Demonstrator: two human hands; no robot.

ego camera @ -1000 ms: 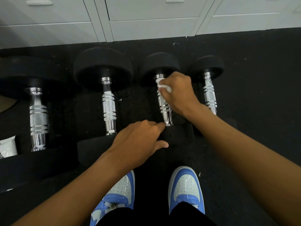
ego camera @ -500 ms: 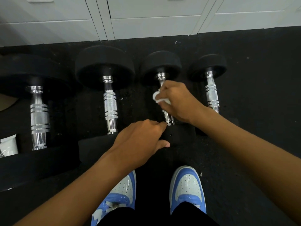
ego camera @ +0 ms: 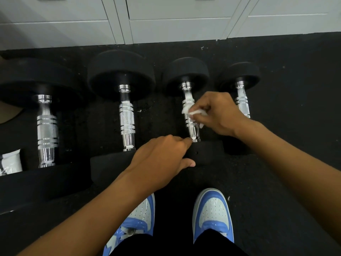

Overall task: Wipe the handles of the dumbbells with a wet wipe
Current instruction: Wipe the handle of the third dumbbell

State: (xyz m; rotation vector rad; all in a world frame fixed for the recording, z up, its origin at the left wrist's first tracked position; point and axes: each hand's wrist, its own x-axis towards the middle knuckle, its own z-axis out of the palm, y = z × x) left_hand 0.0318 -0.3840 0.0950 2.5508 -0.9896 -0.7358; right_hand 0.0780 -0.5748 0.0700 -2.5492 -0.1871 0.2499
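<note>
- Four dumbbells lie in a row on the black floor [ego camera: 276,172], chrome handles pointing at the white cabinets [ego camera: 175,19]; the third dumbbell [ego camera: 186,74] from the left serves as landmark.
- Right hand [ego camera: 219,115] pinches one crumpled wet wipe [ego camera: 191,112] against the third dumbbell's handle [ego camera: 190,108], at its middle.
- Left hand [ego camera: 162,157] grips that dumbbell's near weight [ego camera: 208,150], fingers curled over its top edge.
- Left of the landmark: second dumbbell [ego camera: 121,74], then the largest dumbbell [ego camera: 36,84], cut off by the frame.
- Right of it: the smallest dumbbell [ego camera: 239,74], handle partly hidden behind the right hand.
- Two blue-and-white shoes [ego camera: 212,209] stand nearer than the landmark.
- One white packet [ego camera: 11,159] at the far left; its printing is unreadable.
</note>
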